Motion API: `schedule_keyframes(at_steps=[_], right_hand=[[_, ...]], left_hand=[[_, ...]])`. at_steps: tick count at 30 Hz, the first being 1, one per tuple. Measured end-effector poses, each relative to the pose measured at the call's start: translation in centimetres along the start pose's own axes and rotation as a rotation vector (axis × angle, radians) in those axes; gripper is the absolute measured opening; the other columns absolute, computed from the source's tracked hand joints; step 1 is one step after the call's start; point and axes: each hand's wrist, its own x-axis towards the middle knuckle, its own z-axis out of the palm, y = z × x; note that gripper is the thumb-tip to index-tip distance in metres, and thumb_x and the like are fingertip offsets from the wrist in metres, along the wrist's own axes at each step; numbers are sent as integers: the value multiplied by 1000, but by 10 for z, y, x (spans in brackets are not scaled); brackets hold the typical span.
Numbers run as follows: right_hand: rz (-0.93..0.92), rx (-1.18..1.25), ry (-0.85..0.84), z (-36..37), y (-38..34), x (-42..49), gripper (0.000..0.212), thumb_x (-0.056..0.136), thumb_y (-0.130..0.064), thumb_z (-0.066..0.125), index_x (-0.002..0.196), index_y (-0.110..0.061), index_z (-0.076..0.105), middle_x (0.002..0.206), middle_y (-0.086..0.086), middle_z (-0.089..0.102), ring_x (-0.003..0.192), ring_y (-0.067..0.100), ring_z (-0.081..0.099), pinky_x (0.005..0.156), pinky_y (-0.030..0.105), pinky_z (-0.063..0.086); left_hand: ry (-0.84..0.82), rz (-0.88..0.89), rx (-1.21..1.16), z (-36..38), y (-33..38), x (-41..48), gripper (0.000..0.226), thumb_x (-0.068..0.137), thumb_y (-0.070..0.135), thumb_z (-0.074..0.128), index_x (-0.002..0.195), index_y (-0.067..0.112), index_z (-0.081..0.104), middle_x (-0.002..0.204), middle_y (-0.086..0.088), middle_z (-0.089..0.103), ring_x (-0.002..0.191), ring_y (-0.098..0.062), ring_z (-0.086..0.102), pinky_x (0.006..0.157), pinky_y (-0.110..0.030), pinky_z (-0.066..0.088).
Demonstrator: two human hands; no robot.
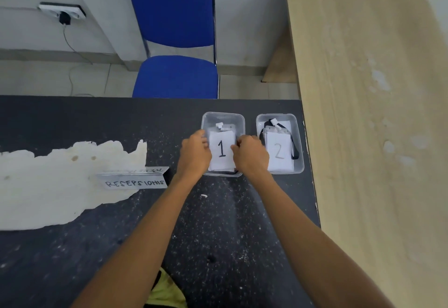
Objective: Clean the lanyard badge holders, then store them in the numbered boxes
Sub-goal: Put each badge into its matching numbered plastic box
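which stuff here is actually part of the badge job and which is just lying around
Job:
box 1
box 2
badge holder marked 1
badge holder marked 2
left hand
right hand

Lying about:
RESEPSIONIS sign
blue chair
wall socket

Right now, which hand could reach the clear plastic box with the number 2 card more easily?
The right hand, probably. It sits at the edge of the clear plastic box with the number 1 card that faces the number 2 box; the left hand is on the far side.

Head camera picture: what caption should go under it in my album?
Both hands settle badge 1 into its box; box 2 sits alongside.
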Motion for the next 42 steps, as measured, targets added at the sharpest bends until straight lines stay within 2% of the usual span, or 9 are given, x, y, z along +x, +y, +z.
schedule_keyframes(at_steps=[6, 8, 10, 17, 23, 28, 36, 39, 42], right_hand=[[-6, 102, 137, 8, 8, -10, 44, 83, -19, 70, 112, -15, 38, 115, 5, 50, 94, 26, 58, 65, 32, 42], [-1, 142, 133, 11, 10, -10, 55, 81, -22, 72, 121, -13, 35, 123, 6, 45, 103, 26, 54, 73, 34, 46], [0, 218, 63, 12, 9, -11, 63, 83, -24, 70, 131, -10, 32, 132, 9, 41, 112, 27, 50, 86, 39, 45], [48, 534, 91, 9, 7, -22, 16, 95, -28, 51, 104, -16, 52, 106, 5, 59, 95, 20, 57, 87, 37, 50], [10, 713, 94, 9, 4, -58, 19, 98, -35, 45, 104, -18, 50, 100, 1, 60, 90, 14, 57, 72, 16, 43], [59, 916, 8, 5, -6, -103, 27, 103, -37, 30, 111, -14, 43, 94, -10, 49, 81, 0, 48, 65, 4, 41], [46, 999, -52, 20, -26, -166, 35, 103, -40, 26, 126, -26, 49, 120, -8, 58, 109, 4, 55, 92, 24, 45], [62, 1020, -71, 27, -33, -189, 37, 103, -41, 27, 115, -25, 58, 111, -6, 64, 102, 7, 61, 85, 22, 50], [73, 1036, -81, 35, -36, -208, 30, 103, -40, 24, 111, -34, 53, 101, -23, 58, 89, -11, 56, 70, 6, 46]], left_hand=[[74, -6, 98, 1, -8, -2, 48, 87, 11, 62, 133, 14, 48, 125, -6, 48, 108, -19, 51, 80, -28, 45], [7, -37, 64, 2, -11, -1, 52, 86, 13, 62, 135, 13, 44, 129, -6, 48, 118, -23, 48, 89, -31, 46], [-72, -82, -61, 2, -11, -2, 50, 86, 12, 60, 133, 14, 44, 118, -3, 58, 103, -20, 58, 77, -27, 50], [-80, -265, -328, -10, -7, -14, 41, 87, 15, 60, 125, 18, 45, 110, 1, 57, 93, -16, 58, 65, -25, 45], [-62, -280, -467, -26, -10, -46, 32, 88, 18, 60, 114, 18, 41, 90, 9, 54, 79, -3, 54, 62, -23, 43], [-80, -250, -537, -40, -24, -80, 32, 87, 23, 61, 112, 19, 41, 96, 3, 57, 85, -12, 60, 69, -29, 49], [-81, -179, -651, -72, -49, -126, 21, 90, 23, 56, 110, 28, 54, 99, 0, 65, 87, -16, 63, 68, -30, 51], [-141, -173, -698, -82, -60, -142, 32, 89, 26, 55, 121, 29, 53, 103, -2, 66, 89, -19, 65, 67, -31, 50], [-182, -169, -742, -90, -70, -158, 31, 92, 27, 53, 122, 30, 55, 99, -3, 69, 85, -18, 66, 65, -31, 51]])
